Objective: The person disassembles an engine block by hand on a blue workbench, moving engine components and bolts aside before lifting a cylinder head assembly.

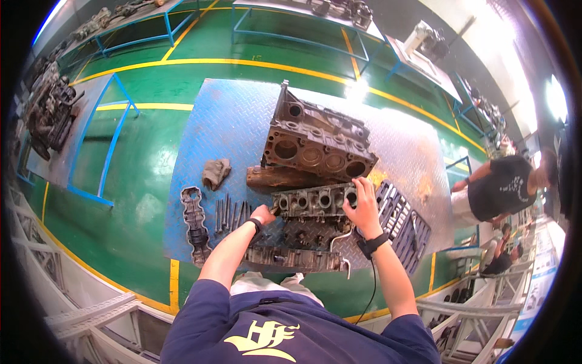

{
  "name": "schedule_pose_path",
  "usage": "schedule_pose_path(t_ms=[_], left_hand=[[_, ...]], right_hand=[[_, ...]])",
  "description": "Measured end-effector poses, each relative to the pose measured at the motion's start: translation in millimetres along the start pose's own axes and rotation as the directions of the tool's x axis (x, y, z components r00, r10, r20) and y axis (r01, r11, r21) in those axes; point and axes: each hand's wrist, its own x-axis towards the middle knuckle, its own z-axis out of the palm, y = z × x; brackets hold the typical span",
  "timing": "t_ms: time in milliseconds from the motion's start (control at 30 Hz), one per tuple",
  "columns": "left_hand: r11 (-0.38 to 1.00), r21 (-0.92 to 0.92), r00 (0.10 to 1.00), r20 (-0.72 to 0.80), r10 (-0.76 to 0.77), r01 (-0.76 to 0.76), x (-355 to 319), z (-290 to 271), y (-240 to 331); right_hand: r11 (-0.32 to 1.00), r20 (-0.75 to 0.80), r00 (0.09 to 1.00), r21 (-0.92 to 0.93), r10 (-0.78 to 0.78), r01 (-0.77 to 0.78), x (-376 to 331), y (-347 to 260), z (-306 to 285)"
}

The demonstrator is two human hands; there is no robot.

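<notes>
A long metal cylinder head (306, 202) with a row of round ports lies across the middle of the near side of the table. Closed at its left end is my left hand (264, 215), its fingertips partly hidden. My right hand (365, 209) grips the right end, fingers over the far edge and thumb on the ported face. Just beyond it rests a rusty engine block (315, 145), bores facing me, with a wooden block (285, 178) at its near left. Closer to me, another long metal engine part (294, 259) lies near the table edge, beside a thin bent rod (341, 236).
Left of the cylinder head lie several long bolts (229, 213), a narrow metal cover (195, 221) and a grey rag (216, 173). A socket set in a case (403, 221) sits at right. Another person (503, 188) stands beyond the table's right side.
</notes>
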Motion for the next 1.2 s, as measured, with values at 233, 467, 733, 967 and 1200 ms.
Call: schedule_pose_path(t_ms=[233,467,733,967,1200], left_hand=[[1.000,0.004,0.995,-0.098,-0.021,0.021,-11.5,8.9,-15.8],[1.000,0.021,0.998,-0.067,0.009,-0.008,-10.0,-0.4,-18.7],[1.000,0.020,0.998,-0.060,0.010,-0.009,-3.0,-3.5,-25.6],[0.999,-0.035,1.000,-0.009,0.001,-0.001,-19.3,-4.5,-25.1],[0.999,-0.037,0.987,-0.157,0.030,-0.036,-1.7,5.5,-41.4]], right_hand=[[0.998,-0.005,0.998,-0.027,-0.062,0.062,1.2,-15.1,0.3],[0.999,-0.009,0.999,-0.014,-0.043,0.042,2.1,-17.1,2.7],[0.999,-0.010,0.999,0.032,-0.033,0.033,3.2,-20.2,3.1],[0.999,0.007,0.999,0.018,-0.044,0.044,0.3,-23.2,3.4],[1.000,0.022,1.000,0.010,-0.005,0.005,10.2,-34.0,5.1]])
